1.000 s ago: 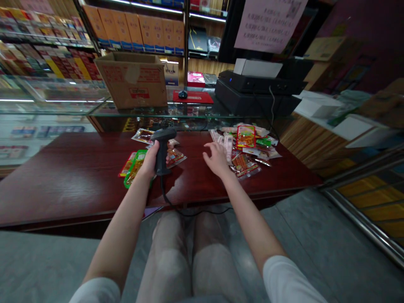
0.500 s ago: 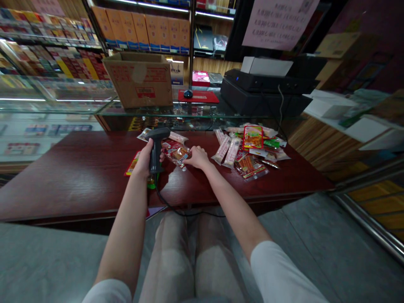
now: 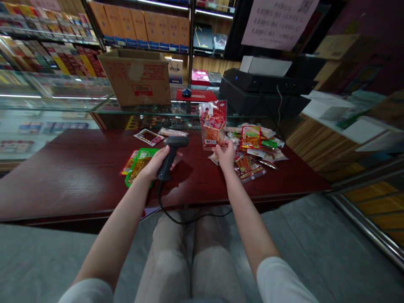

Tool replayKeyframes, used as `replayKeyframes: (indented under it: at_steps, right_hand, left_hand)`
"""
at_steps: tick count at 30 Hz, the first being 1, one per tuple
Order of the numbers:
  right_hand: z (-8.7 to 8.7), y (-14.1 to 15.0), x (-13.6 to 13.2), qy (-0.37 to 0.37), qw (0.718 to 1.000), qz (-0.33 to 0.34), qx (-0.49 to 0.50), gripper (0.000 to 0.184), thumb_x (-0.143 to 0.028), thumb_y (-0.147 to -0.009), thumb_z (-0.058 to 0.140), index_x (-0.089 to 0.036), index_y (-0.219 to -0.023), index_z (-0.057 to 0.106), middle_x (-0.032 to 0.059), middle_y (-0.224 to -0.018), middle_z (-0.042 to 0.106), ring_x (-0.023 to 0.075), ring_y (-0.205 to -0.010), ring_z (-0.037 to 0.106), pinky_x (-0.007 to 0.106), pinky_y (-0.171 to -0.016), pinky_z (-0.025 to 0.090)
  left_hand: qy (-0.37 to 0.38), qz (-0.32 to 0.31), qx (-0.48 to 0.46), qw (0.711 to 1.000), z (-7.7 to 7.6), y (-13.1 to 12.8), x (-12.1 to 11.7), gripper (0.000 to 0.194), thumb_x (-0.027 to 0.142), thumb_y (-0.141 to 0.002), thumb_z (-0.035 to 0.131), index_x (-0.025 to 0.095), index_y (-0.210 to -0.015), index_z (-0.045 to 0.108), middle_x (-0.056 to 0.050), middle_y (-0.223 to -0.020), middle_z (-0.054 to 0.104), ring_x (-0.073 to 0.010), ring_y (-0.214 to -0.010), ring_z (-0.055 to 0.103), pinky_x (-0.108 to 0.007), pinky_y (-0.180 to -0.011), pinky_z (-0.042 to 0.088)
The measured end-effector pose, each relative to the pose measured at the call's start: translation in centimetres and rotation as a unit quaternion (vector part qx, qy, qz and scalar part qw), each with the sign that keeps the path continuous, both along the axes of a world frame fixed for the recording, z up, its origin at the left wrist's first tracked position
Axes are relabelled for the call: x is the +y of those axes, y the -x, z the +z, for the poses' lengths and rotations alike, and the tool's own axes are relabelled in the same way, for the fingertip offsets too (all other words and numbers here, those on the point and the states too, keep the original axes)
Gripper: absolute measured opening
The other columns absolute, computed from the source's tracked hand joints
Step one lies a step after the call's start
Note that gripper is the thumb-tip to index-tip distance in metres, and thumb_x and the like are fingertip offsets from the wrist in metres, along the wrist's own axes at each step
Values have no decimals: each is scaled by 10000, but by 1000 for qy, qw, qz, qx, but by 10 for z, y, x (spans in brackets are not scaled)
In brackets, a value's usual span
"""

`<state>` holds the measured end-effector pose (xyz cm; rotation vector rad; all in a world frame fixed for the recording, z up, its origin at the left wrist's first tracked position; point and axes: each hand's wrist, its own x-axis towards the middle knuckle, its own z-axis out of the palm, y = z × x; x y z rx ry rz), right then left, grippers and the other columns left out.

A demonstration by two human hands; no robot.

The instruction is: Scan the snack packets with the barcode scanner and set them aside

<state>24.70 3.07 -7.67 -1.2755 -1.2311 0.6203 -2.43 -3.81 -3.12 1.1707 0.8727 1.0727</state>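
Note:
My left hand (image 3: 158, 162) is wrapped round the handle of a black barcode scanner (image 3: 169, 158), whose head points right. Pinched by its lower edge, a red and clear snack packet (image 3: 213, 124) stands upright in my right hand (image 3: 226, 155). Beneath my left wrist lies a green-edged snack packet (image 3: 140, 164), partly over a red and yellow one (image 3: 128, 164). Behind the scanner rest a dark flat packet (image 3: 148, 136) and a pale wrapped stick (image 3: 173, 132). To the right is a pile of snack packets (image 3: 251, 138), partly hidden by my right hand and the held packet.
The dark red wooden table (image 3: 88, 168) meets a glass counter. On that counter stand an open cardboard box (image 3: 137, 80), a computer mouse (image 3: 186, 92) and black till equipment (image 3: 261, 94). The scanner's cable (image 3: 189, 221) loops down over the table's front edge.
My right hand has lifted the red snack packet from the table and carried it right, turning it upright. My left hand has shifted right with the scanner, uncovering the green-edged packet.

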Motion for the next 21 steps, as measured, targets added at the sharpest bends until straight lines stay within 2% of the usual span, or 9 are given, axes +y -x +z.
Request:
replayKeyframes:
  at_steps: [5,9,14,21]
  right_hand:
    - [1,5,-6,-10,998,22,-60,273,-327,-839,552,-200,-1078,511,101,-1042,675,209,-802,736,351,-758,590]
    - [8,6,-14,-14,993,3,-116,280,-321,-870,550,-180,-1110,515,136,-1071,691,232,-911,734,348,-814,567]
    - [11,9,-19,19,993,22,-115,312,-306,-895,521,-194,-1186,502,120,-1071,699,234,-864,741,356,-775,563]
    - [11,10,-14,19,987,-39,-154,314,-280,-829,550,-183,-1127,542,146,-1121,687,249,-953,697,360,-860,533]
  left_hand:
    - [-5,1,-8,1000,0,-4,-2,667,738,-773,621,112,-996,671,-27,-560,614,-113,-427,501,-224,-405,365]
    - [-8,-37,-9,999,1,-7,-4,669,749,-793,587,107,-956,681,-21,-505,568,-118,-419,489,-229,-409,357]
    - [-20,-57,5,998,0,-13,-6,655,755,-805,574,116,-909,672,-24,-497,566,-116,-413,483,-230,-411,351]
    - [-19,-86,-28,996,-4,-19,-7,610,717,-791,633,119,-914,649,-34,-611,622,-104,-429,490,-232,-406,386]
